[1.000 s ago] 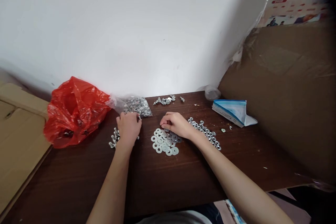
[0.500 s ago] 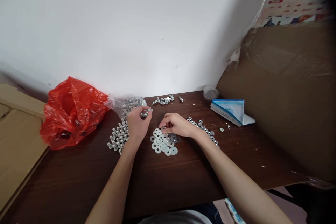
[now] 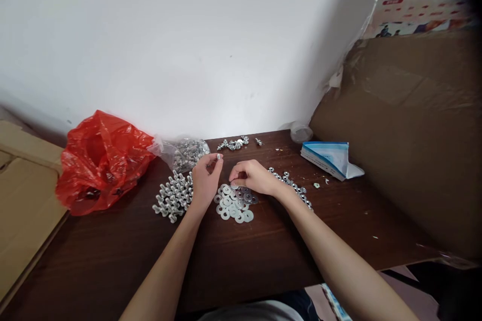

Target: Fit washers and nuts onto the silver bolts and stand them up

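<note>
My left hand [image 3: 205, 180] is closed in a pinch around a small silver bolt [image 3: 219, 157], whose end shows at the fingertips. To its right, my right hand [image 3: 252, 177] is bent down at the top edge of a pile of flat washers [image 3: 233, 203]. Its thumb and fingers pinch a washer there, mostly hidden by the fingers. Left of my left hand stand many bolts [image 3: 173, 195] in a cluster, partly covered by that hand. Flanged nuts [image 3: 288, 180] lie in a loose band beyond my right wrist, partly hidden by the forearm.
Assembled bolts [image 3: 233, 144] lie near the wall, with one apart [image 3: 258, 142]. A clear bag of hardware [image 3: 190, 153] adjoins a red plastic bag [image 3: 101, 165]. At right are a blue-white packet [image 3: 327, 158], a clear round container [image 3: 301, 133] and a large cardboard box [image 3: 406, 135].
My left hand has moved right with the bolt, closer to my right hand, uncovering more of the clear bag and bolt cluster. My right hand stays almost in place at the washers.
</note>
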Available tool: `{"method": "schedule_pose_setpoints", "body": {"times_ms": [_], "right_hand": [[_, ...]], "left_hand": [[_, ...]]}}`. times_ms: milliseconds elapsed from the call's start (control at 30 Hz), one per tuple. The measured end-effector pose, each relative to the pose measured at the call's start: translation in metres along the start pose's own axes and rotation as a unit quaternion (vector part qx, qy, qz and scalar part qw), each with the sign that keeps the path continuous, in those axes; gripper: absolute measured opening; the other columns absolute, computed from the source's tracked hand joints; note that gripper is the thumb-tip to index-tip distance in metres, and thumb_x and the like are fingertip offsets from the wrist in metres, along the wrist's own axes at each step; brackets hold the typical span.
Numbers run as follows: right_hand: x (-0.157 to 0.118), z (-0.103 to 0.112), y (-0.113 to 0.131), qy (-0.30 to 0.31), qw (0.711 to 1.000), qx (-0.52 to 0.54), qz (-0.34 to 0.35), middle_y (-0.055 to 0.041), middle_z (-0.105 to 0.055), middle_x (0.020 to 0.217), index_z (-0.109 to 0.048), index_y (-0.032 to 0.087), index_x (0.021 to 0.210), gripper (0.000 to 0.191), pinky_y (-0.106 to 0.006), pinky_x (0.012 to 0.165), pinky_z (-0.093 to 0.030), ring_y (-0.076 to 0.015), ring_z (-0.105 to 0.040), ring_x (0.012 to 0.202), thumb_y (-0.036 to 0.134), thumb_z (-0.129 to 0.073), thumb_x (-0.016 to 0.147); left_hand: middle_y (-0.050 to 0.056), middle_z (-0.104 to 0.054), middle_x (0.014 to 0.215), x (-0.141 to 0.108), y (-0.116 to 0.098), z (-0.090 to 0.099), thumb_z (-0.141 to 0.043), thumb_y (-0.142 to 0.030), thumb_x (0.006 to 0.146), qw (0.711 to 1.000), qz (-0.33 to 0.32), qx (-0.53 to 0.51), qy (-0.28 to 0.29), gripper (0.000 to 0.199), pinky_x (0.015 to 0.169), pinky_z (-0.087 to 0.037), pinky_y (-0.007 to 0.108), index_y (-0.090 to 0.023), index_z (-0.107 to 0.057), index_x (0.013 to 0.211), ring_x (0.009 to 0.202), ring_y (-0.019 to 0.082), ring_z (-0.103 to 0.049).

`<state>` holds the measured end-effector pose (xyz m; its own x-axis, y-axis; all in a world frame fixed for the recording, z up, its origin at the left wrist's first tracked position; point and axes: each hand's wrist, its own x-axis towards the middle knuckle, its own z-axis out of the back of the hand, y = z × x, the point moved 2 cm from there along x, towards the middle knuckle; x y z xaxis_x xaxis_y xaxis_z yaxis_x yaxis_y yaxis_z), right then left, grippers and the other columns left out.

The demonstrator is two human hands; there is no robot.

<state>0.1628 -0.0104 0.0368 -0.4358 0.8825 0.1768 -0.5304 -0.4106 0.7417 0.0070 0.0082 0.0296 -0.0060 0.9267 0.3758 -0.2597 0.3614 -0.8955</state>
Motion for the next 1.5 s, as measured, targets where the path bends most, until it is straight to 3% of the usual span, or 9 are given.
{"method": "schedule_pose_setpoints", "body": {"times_ms": [267, 433, 667, 833, 1233, 1500], "right_hand": [[0.000, 0.001, 0.000, -0.020, 0.999, -0.032, 0.024, -0.0018, -0.065, 0.075, -0.073, 0.017, 0.077, 0.016, -0.023, 0.064, -0.045, -0.0112, -0.059, 0.065, 0.006, -0.062, 0.076], [-0.001, 0.005, 0.000, -0.041, 0.999, 0.026, -0.005, -0.0020, -0.065, 0.076, -0.072, 0.016, 0.084, 0.016, -0.024, 0.061, -0.045, -0.0113, -0.058, 0.063, 0.009, -0.060, 0.077], [0.000, 0.012, -0.005, -0.222, 0.974, 0.018, -0.028, -0.0044, -0.066, 0.084, -0.071, 0.018, 0.088, 0.016, -0.029, 0.069, -0.045, -0.0148, -0.059, 0.074, 0.017, -0.056, 0.082], [0.002, 0.004, -0.002, -0.275, 0.961, 0.019, -0.007, -0.0043, -0.064, 0.082, -0.069, 0.016, 0.086, 0.013, -0.027, 0.066, -0.044, -0.0143, -0.058, 0.073, 0.016, -0.056, 0.082], [0.003, -0.004, 0.005, -0.250, 0.967, 0.020, 0.049, -0.0041, -0.064, 0.084, -0.064, 0.018, 0.081, 0.010, -0.028, 0.071, -0.048, -0.0149, -0.060, 0.074, 0.013, -0.055, 0.081], [0.003, -0.005, 0.004, -0.252, 0.967, 0.019, 0.038, -0.0039, -0.067, 0.084, -0.064, 0.018, 0.081, 0.011, -0.030, 0.073, -0.049, -0.0160, -0.062, 0.076, 0.013, -0.055, 0.079]], "left_hand": [[0.005, -0.064, 0.086, 0.000, 0.012, -0.005, -0.056, -0.028, 0.082, 0.998, -0.018, 0.054, 0.015, 0.023, 0.062, -0.049, 0.026, -0.016, -0.070, 0.095, 0.067, 0.012, -0.056], [0.005, -0.066, 0.088, -0.002, 0.014, -0.008, -0.054, -0.026, 0.083, 0.997, -0.018, 0.061, 0.036, 0.023, 0.064, -0.048, 0.025, -0.015, -0.070, 0.095, 0.069, 0.013, -0.057], [0.003, -0.065, 0.080, -0.005, 0.008, -0.012, -0.054, -0.024, 0.085, 0.991, -0.058, 0.101, 0.068, 0.021, 0.066, -0.044, 0.025, -0.016, -0.071, 0.093, 0.068, 0.013, -0.056], [0.003, -0.063, 0.079, -0.007, 0.005, -0.014, -0.052, -0.025, 0.086, 0.988, -0.072, 0.103, 0.095, 0.023, 0.063, -0.041, 0.024, -0.016, -0.072, 0.094, 0.066, 0.013, -0.054], [0.003, -0.065, 0.075, -0.007, 0.007, -0.013, -0.052, -0.024, 0.085, 0.985, -0.046, 0.134, 0.102, 0.022, 0.062, -0.040, 0.024, -0.014, -0.071, 0.086, 0.064, 0.013, -0.053], [0.006, -0.072, 0.084, -0.007, 0.012, -0.015, -0.057, -0.024, 0.082, 0.994, -0.008, 0.079, 0.080, 0.024, 0.067, -0.047, 0.027, -0.013, -0.069, 0.099, 0.071, 0.016, -0.062]]}}
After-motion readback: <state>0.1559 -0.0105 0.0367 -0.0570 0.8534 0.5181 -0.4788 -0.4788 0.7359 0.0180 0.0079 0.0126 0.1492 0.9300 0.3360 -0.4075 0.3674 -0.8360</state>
